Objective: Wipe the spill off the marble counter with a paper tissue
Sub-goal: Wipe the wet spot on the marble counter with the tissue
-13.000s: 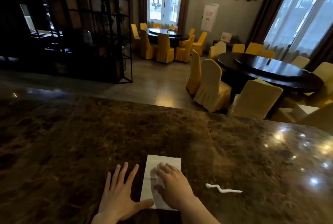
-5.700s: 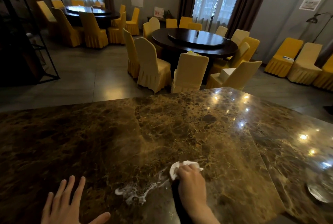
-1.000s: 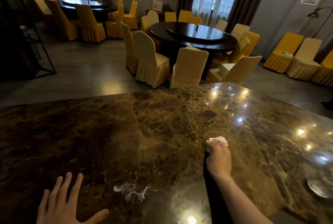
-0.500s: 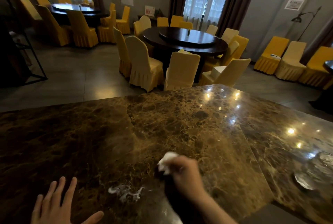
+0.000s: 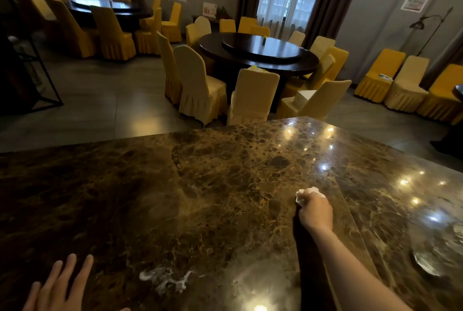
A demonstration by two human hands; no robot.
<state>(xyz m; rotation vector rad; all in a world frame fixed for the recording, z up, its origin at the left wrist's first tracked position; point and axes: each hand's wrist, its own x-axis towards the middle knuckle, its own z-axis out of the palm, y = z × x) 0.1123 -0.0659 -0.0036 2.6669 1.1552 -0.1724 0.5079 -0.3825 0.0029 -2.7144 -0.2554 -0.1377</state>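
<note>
My right hand point(image 5: 315, 211) is stretched out over the brown marble counter point(image 5: 213, 185), fist closed around a crumpled white paper tissue point(image 5: 306, 194) that pokes out past the knuckles and presses on the stone. A smeared white spill point(image 5: 164, 279) lies near the counter's front edge, well to the left of that hand and apart from it. My left hand point(image 5: 59, 288) rests flat at the bottom left with its fingers spread, holding nothing.
A faint wet sheen point(image 5: 255, 283) shows on the counter beside my right forearm. Beyond the far edge stand yellow-covered chairs point(image 5: 200, 85) around a dark round table point(image 5: 260, 52). A dark metal shelf frame point(image 5: 30, 60) stands at the left.
My right hand with the tissue has swept from near the spill out to the far right of the counter. The left hand stays flat. The white smear remains in place.
</note>
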